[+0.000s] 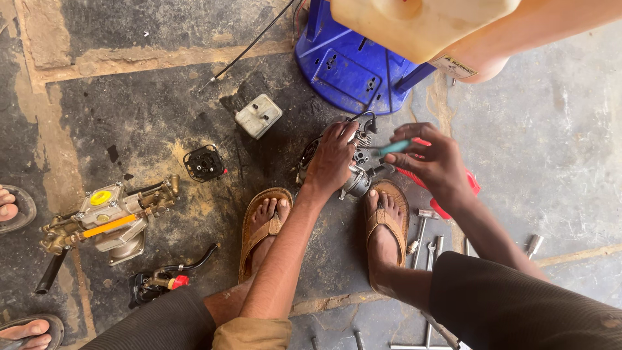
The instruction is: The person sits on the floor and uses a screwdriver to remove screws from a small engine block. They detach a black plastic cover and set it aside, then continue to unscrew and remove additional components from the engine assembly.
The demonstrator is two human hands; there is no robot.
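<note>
Small grey metal engine block with cooling fins and black hoses (357, 170) set on the stained concrete floor (557, 162), between two sandalled feet; placement low and close, probably to keep it steady and within reach of both arms. Left brown sandal (259, 223) just beside the block on one side, right brown sandal (387, 223) touching or nearly touching its lower edge on the other; appears to act as a stop, though contact not certain.

Left hand (332, 159) laid over the top of the block, fingers curled down and pressed against the casing, gripping it; judged to be holding it against turning. Right hand (435, 162) closed round a slim green-handled tool (394, 147), fingers folded tight, tip directed toward the block's upper side. Tip hidden behind the casing; contact with a fastener cannot be told.

Red plastic piece (468, 186) lying under the right wrist, partly covered. Loose steel sockets and spanners (424, 236) spread on the floor near the right foot, within easy reach. Blue plastic stand (353, 65) behind the block, pale cream plastic tank (414, 23) above it. Off-white square cover (258, 115) and small black housing (204, 163) set apart to the left. Brass-and-grey pump assembly with yellow cap (107, 217) well apart, further left.
</note>
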